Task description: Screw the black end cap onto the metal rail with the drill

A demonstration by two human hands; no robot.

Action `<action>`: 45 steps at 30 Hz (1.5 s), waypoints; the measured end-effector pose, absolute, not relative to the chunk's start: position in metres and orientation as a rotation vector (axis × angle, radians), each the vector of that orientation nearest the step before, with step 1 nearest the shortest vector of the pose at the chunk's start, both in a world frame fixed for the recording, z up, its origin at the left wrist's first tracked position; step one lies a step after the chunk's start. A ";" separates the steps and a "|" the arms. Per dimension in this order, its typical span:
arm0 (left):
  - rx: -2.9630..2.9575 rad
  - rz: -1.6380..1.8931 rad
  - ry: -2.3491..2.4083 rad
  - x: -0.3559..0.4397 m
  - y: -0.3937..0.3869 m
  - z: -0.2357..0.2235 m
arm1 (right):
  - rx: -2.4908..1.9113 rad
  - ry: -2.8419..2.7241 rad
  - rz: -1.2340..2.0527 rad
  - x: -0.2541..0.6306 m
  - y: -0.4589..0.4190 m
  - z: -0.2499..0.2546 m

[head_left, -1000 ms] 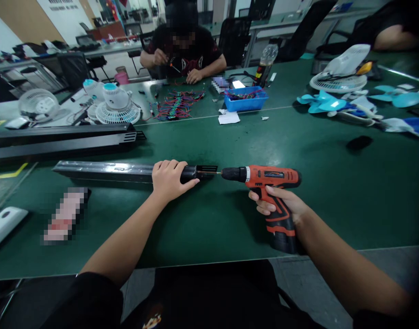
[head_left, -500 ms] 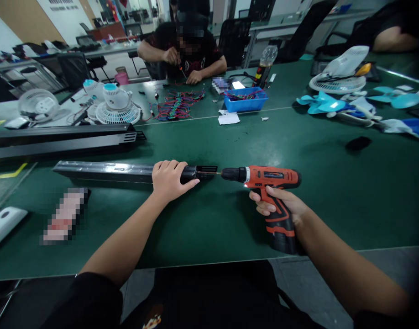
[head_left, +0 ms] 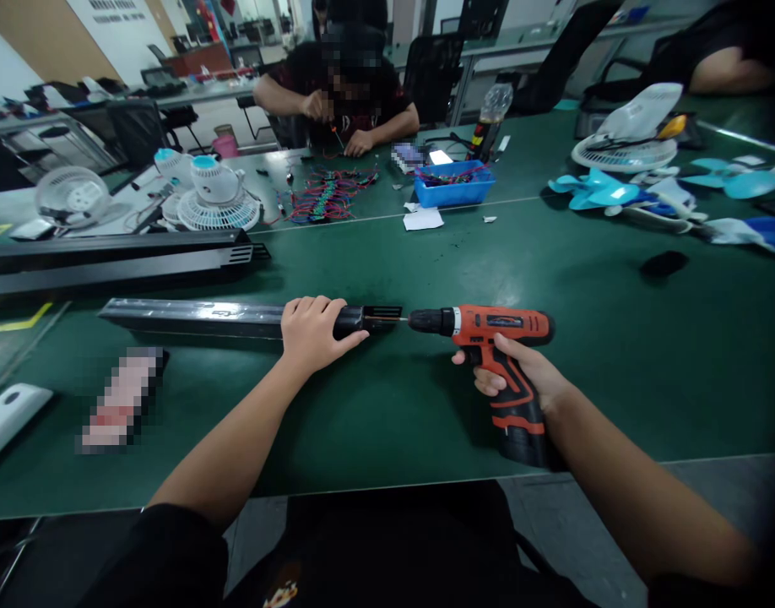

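My left hand (head_left: 315,333) is wrapped over the right part of a long black metal housing (head_left: 191,314) lying on the green table, holding it down. In my right hand (head_left: 520,371) is an orange and black cordless drill (head_left: 505,325), gripped by its handle and pointing left. The drill's thin bit (head_left: 387,319) reaches into the slotted right end of the housing; where its tip meets the housing is too small to make out. My right index finger sticks out in front of the trigger.
More black housings (head_left: 109,262) lie behind at left. A phone (head_left: 125,397) and a white case (head_left: 11,418) are near the left edge. Beyond sit fan parts (head_left: 216,198), wired boards (head_left: 330,194), a blue bin (head_left: 457,190), a bottle (head_left: 492,118) and a co-worker (head_left: 355,93) opposite.
My right index finger has eased forward off the trigger, and the drill's small light has gone out. The drill has shifted very slightly left; my left hand and the housing stay put.
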State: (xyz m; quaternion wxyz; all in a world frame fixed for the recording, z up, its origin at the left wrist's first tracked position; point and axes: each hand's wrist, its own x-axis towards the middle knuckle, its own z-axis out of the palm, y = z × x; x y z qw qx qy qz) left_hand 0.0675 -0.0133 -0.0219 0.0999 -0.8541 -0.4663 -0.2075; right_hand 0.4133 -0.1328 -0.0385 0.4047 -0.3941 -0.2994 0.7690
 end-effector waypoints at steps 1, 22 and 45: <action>-2.525 -0.614 -1.382 0.068 -0.013 -0.022 | -1.009 -0.756 1.937 0.413 -0.133 -0.038; -2.532 -0.641 -1.379 0.067 -0.013 -0.024 | -1.107 -0.623 1.854 0.408 -0.132 -0.032; -2.529 -0.648 -1.382 0.067 -0.013 -0.023 | -1.144 -0.656 1.891 0.414 -0.133 -0.038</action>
